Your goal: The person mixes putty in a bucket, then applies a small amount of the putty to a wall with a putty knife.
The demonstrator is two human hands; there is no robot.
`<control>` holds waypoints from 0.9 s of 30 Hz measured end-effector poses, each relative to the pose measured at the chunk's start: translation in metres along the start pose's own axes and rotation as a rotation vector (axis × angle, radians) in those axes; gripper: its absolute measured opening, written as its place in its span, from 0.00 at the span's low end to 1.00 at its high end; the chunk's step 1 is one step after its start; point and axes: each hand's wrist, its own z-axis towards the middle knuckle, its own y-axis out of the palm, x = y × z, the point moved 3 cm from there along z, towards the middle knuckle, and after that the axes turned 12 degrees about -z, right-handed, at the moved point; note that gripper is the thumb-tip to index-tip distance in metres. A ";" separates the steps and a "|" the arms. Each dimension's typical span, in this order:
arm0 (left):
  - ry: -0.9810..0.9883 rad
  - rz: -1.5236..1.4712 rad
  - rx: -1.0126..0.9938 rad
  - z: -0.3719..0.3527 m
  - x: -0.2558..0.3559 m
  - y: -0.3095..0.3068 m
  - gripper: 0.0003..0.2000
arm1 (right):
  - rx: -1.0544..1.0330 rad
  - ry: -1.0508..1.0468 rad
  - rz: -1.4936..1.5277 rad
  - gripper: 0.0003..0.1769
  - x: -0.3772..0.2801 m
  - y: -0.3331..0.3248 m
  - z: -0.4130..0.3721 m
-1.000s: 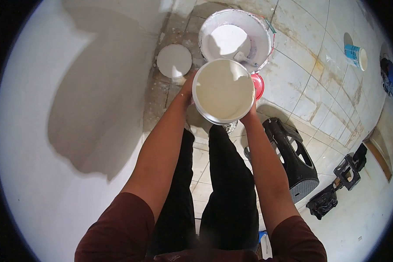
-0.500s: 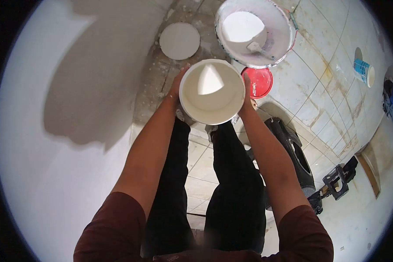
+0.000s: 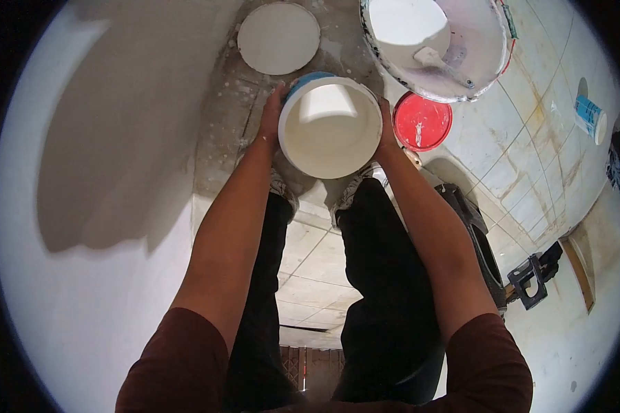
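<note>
A round bucket (image 3: 331, 141) with a pale inside and a blue band on its outer wall is held in front of me. Its open mouth faces up toward me, and a bright patch of light or white material shows at the far side inside. My left hand (image 3: 273, 115) is pressed to its left side, and my right hand (image 3: 387, 125) grips the right side; most fingers are hidden behind the wall. Just beyond the bucket lies a round white disc (image 3: 279, 38), like a lid. Close to my right hand is a red lid (image 3: 424, 122) with white smears.
A large paint-smeared tub (image 3: 486, 65) holds white material and a brush-like tool (image 3: 444, 65). A blue-and-white cup (image 3: 589, 117) lies farther right on the tiles. Beside my right leg is a black object (image 3: 472, 227). A white wall (image 3: 117, 289) rises at left.
The bucket's far side has tipped up, so its blue outer wall now shows. The tub, white disc and red lid appear larger, and my feet have come into view.
</note>
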 end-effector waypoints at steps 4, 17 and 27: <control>0.115 0.310 -0.041 0.009 -0.002 -0.025 0.27 | -0.054 -0.037 -0.239 0.33 0.008 -0.020 0.022; 0.407 1.095 0.312 -0.053 0.072 -0.028 0.24 | -0.264 0.076 -1.556 0.23 -0.187 0.062 -0.124; 0.220 0.761 0.146 -0.060 0.122 0.013 0.25 | 0.105 -0.295 -2.083 0.20 -0.441 0.042 -0.017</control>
